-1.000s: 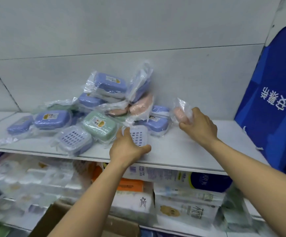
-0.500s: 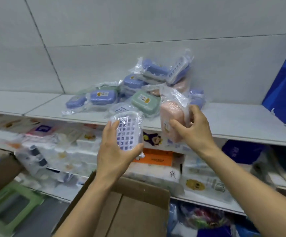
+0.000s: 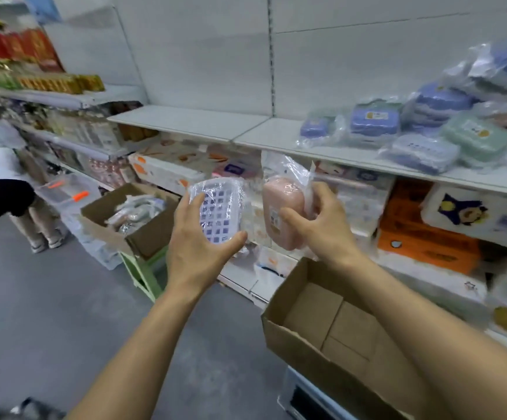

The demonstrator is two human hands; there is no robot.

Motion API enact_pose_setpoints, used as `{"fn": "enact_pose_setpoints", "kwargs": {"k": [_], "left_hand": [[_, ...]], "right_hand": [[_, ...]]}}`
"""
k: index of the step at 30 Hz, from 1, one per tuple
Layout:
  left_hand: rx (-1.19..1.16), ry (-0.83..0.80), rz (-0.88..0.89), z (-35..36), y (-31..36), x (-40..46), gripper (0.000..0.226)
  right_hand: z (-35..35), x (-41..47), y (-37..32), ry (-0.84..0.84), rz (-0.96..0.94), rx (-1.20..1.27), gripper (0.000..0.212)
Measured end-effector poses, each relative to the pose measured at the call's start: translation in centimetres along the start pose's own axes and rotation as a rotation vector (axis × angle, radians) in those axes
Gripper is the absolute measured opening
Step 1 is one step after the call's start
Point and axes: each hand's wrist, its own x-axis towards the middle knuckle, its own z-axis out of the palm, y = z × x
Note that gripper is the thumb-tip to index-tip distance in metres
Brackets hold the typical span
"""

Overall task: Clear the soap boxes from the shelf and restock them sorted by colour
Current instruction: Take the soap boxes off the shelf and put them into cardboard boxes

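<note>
The left hand point(image 3: 199, 253) grips a blue box point(image 3: 220, 215), the right hand point(image 3: 322, 225) a pink box point(image 3: 282, 213), both upright. The filled carton point(image 3: 131, 219) lies far left (nearer the left hand); an empty carton point(image 3: 322, 325) sits near, below the right.

Left hand point(image 3: 199, 253) grips blue box point(image 3: 220, 212) — right hand point(image 3: 322, 228), pink box point(image 3: 282, 212).

pile of soap boxes point(image 3: 446, 131): cut by right edge | person point(image 3: 0, 189), left edge: head and torso out of frame | upper-left goods point(image 3: 34, 77): labels blurred, unreadable
</note>
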Motion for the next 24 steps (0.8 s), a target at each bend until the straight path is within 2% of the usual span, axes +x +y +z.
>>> {"fn": "enact_pose_setpoints", "kwargs": {"k": [8,11,15,24], "left_hand": [[0.062,0.090,-0.118,-6.0,-12.8,3.6,0.106],[0.064,0.119,-0.147,-6.8,-17.3,7.6,0.103],[0.060,0.094,-0.185,-7.0,-23.9,14.3,0.100],[-0.005,0.072,-0.412,-10.2,-38.9,26.9,0.097]], "right_hand": [[16.2,4.8,-1.6,-0.146,-0.032,0.038,0.038],[21.6,7.8,-1.0,-0.184,-0.005,0.072,0.046],[28.9,13.8,0.3,-0.187,0.011,0.097,0.037],[46.0,26.2,1.8,-0.231,0.137,0.114,0.045]]}}
